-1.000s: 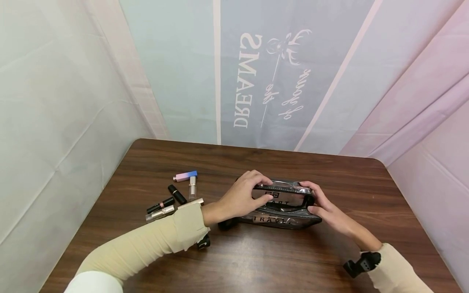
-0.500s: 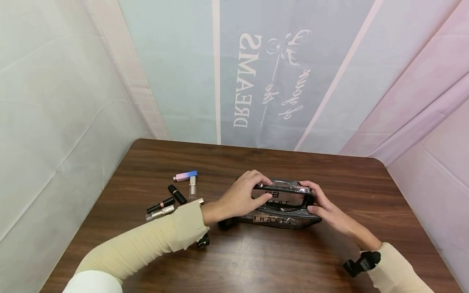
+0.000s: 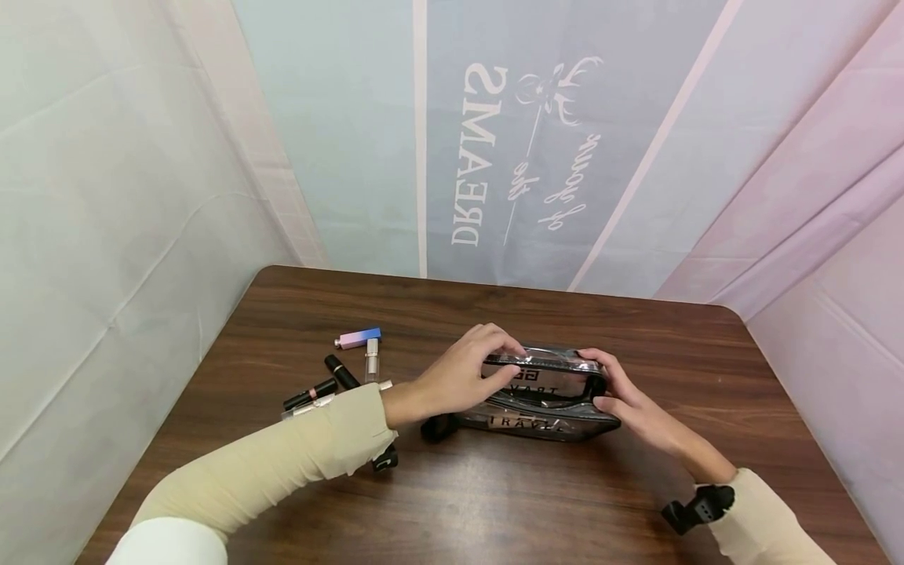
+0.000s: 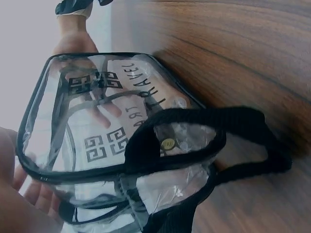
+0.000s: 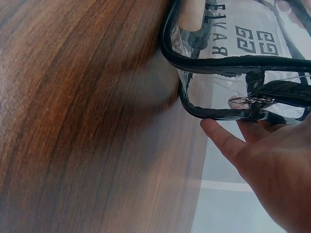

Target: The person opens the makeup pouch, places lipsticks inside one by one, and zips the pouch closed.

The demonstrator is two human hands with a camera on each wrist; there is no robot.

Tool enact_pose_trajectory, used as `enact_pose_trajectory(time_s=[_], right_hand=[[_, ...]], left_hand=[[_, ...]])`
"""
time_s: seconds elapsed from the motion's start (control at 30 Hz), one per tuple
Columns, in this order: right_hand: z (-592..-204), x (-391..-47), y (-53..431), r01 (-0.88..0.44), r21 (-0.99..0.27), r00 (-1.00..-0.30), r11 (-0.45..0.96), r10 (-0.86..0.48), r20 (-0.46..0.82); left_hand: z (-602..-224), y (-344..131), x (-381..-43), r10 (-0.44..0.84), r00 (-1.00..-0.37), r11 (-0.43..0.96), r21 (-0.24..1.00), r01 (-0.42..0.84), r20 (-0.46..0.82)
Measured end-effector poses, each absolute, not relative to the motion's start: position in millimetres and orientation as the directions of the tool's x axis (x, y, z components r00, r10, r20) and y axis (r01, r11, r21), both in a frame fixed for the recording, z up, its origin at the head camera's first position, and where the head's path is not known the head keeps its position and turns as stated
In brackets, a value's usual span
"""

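A clear toiletry bag (image 3: 544, 428) with black trim and dark "TRAVEL" lettering stands on the wooden table, its top parted. My left hand (image 3: 459, 380) holds the left part of its upper edge, with thumb in front and fingers over the far side. At the other end, my right hand (image 3: 628, 400) grips the bag's corner, thumb near and fingers behind. In the left wrist view, a black strap (image 4: 243, 119) loops off the bag's end. A metal zipper pull (image 5: 250, 101) hangs near my right fingers in the right wrist view.
Left of the bag lie several lip products, including a pink-and-blue tube (image 3: 359, 338), a gold lipstick with a clear base (image 3: 372, 359), a black tube (image 3: 341, 371) and a black-and-pink one (image 3: 309, 395). My left sleeve (image 3: 282, 455) partly covers this group. A printed cloth (image 3: 353, 157) hangs behind the table.
My left hand has risen slightly along the bag's edge, its thumb higher, and the left sleeve has shifted a little left over the lip products. My right hand stays in place.
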State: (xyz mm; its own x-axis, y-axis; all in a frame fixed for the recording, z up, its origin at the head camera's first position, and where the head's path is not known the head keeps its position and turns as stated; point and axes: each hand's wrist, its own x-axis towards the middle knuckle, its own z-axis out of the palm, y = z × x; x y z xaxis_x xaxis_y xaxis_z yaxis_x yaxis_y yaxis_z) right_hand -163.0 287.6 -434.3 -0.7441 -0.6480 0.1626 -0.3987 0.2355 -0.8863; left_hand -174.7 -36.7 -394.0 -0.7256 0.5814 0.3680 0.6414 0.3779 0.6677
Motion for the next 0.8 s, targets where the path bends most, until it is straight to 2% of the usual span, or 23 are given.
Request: enact_pose_trajectory(time_s=[0.17,0.37,0.5,0.8], right_hand=[[-435.0,-162.5,287.1,-0.405,-0.886,-0.741,0.228,-0.65,0.171],[-435.5,-160.4,287.2,-0.404,-0.878,-0.758,0.256,-0.632,0.164],[-436.6,-159.9,287.3,-0.397,-0.877,-0.766,0.272,-0.624,0.153],[-438.5,-161.0,288.2,-0.408,-0.862,-0.776,0.3,-0.612,0.154]], left_hand=[[-386.8,-48.3,-178.2,0.591,-0.689,0.336,0.648,0.683,0.42],[-374.5,-67.8,-182.5,0.586,-0.68,0.323,0.642,0.695,0.441],[-368.5,-86.6,-183.7,0.574,-0.691,0.316,0.66,0.682,0.439],[-358.6,-133.4,-179.2,0.495,-0.746,0.393,0.652,0.649,0.444]])
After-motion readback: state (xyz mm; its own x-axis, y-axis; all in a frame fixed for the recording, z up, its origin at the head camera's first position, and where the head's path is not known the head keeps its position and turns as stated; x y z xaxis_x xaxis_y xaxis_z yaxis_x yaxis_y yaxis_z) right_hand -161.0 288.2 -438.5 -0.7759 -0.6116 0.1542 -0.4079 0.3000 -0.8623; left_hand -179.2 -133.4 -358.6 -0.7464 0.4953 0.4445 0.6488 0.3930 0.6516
